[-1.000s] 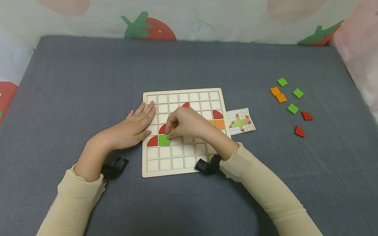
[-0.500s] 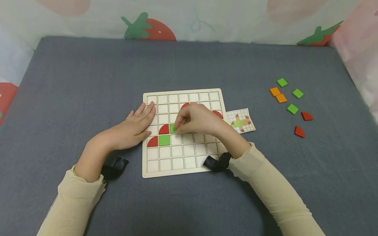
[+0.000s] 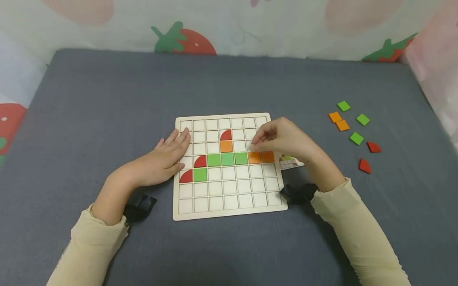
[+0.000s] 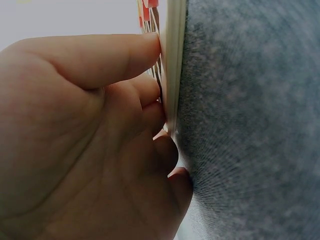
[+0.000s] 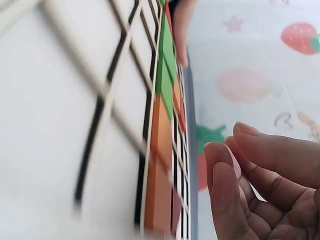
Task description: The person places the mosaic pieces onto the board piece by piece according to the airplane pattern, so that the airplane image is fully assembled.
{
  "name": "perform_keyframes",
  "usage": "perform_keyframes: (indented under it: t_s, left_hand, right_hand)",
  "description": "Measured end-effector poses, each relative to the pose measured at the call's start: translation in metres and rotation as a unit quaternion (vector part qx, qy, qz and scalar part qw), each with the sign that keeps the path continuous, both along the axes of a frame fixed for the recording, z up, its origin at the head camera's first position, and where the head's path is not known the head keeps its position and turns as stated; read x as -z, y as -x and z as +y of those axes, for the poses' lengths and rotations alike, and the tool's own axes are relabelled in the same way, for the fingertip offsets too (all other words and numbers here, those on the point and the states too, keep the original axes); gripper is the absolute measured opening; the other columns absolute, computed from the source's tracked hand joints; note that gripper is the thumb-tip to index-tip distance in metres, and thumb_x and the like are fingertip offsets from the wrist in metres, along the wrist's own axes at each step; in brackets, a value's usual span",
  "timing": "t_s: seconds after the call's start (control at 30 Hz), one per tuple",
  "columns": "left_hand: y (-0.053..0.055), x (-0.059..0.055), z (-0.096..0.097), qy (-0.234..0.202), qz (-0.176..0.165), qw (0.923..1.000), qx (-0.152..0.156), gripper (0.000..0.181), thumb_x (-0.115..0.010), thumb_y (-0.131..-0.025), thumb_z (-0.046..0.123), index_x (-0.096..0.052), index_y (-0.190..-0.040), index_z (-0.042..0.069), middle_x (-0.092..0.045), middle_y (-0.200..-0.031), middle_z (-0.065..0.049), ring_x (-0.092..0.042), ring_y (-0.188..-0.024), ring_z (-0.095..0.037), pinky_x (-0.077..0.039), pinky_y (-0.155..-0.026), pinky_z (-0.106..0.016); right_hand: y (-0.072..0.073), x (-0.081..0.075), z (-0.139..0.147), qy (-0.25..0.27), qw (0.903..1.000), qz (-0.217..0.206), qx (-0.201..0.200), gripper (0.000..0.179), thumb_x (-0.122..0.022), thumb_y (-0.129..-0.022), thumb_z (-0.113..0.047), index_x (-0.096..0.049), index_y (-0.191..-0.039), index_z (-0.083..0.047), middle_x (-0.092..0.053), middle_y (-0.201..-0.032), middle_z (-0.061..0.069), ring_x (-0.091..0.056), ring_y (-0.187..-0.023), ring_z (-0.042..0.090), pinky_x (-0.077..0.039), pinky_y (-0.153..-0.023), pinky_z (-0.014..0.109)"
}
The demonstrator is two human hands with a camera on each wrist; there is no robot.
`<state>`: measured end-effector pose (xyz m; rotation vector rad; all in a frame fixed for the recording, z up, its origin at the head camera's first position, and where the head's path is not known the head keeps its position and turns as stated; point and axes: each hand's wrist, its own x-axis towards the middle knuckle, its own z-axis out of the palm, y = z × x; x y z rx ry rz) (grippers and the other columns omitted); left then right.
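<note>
A gray cloth-covered table (image 3: 229,250) with a pale grid board (image 3: 229,215) lying flat on it.
The left hand (image 3: 163,161) rests on the board's left edge, fingers straight and thumb spread away, apparently to steady it. The right hand (image 3: 286,139) is at the board's right side, fingers loosely bent, tips near the thumb; no tile shows between them. A pattern card (image 3: 289,163), partly hidden by that hand, lies at the board's right edge, likely for easy viewing. Placed tiles (image 3: 227,159) sit in the board's squares, ridges keeping them aligned; loose tiles (image 3: 356,138) lie well right of the board, seemingly within reach.
</note>
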<state>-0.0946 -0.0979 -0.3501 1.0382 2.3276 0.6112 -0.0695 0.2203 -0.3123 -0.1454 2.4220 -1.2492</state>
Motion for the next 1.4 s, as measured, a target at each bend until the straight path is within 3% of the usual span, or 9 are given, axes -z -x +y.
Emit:
perform_keyframes:
  t_s: [0.33,0.6,1.0,1.13,1.3,1.4]
  left_hand:
    - [-0.003,0.005,0.000,-0.010,-0.008,0.9999,0.011,0.064,-0.039,-0.102,0.019,-0.002,-0.150,-0.001,0.006,-0.157,-0.015,0.013,-0.142,-0.032,0.000,-0.109,-0.058]
    - [-0.005,0.001,-0.002,-0.003,-0.005,0.9999,0.010,0.064,-0.039,-0.102,0.018,-0.001,-0.150,0.000,0.007,-0.157,-0.015,0.014,-0.142,-0.032,0.000,-0.109,-0.058]
    - [-0.006,0.000,-0.011,0.001,-0.001,1.0000,-0.002,0.066,-0.042,-0.101,0.018,-0.002,-0.151,0.001,0.007,-0.157,-0.014,0.013,-0.142,-0.032,0.000,-0.109,-0.058]
    - [-0.006,0.000,-0.011,-0.001,0.000,1.0000,-0.002,0.066,-0.042,-0.101,0.018,-0.002,-0.151,0.001,0.006,-0.157,-0.015,0.013,-0.142,-0.031,0.000,-0.109,-0.058]
    - [-0.006,0.000,-0.009,-0.001,-0.001,1.0000,-0.001,0.065,-0.042,-0.101,0.018,-0.003,-0.151,0.001,0.005,-0.157,-0.015,0.013,-0.142,-0.031,-0.001,-0.109,-0.058]
    - [-0.006,-0.001,-0.009,-0.002,-0.002,1.0000,-0.001,0.065,-0.042,-0.101,0.018,-0.003,-0.150,0.001,0.005,-0.157,-0.015,0.013,-0.142,-0.031,0.000,-0.109,-0.058]
  right_hand:
    - [-0.018,-0.003,0.053,-0.017,0.9987,0.019,0.045,0.019,-0.071,-0.085,-0.012,-0.068,-0.097,0.003,-0.067,-0.086,0.010,-0.060,-0.073,0.025,-0.050,-0.063,0.033]
    - [-0.035,-0.005,0.090,-0.015,0.9931,0.028,0.112,0.025,-0.072,-0.084,-0.011,-0.066,-0.102,0.006,-0.066,-0.087,0.003,-0.064,-0.079,0.016,-0.051,-0.074,0.027]
    - [-0.037,-0.016,0.123,-0.026,0.9826,0.052,0.177,0.017,-0.071,-0.085,-0.010,-0.069,-0.100,-0.001,-0.068,-0.082,-0.006,-0.065,-0.078,0.014,-0.050,-0.072,0.024]
    - [-0.040,-0.016,0.138,-0.063,0.9800,0.053,0.181,0.022,-0.073,-0.084,-0.017,-0.070,-0.101,-0.003,-0.069,-0.083,-0.004,-0.063,-0.077,0.012,-0.049,-0.068,0.024]
    - [-0.044,-0.015,0.157,-0.088,0.9755,0.037,0.198,0.028,-0.074,-0.083,-0.026,-0.070,-0.103,-0.006,-0.070,-0.084,-0.007,-0.062,-0.077,0.008,-0.049,-0.068,0.022]
    - [-0.046,-0.015,0.167,-0.092,0.9740,0.021,0.206,0.021,-0.074,-0.083,-0.028,-0.071,-0.099,-0.014,-0.069,-0.082,-0.012,-0.062,-0.075,0.008,-0.050,-0.066,0.024]
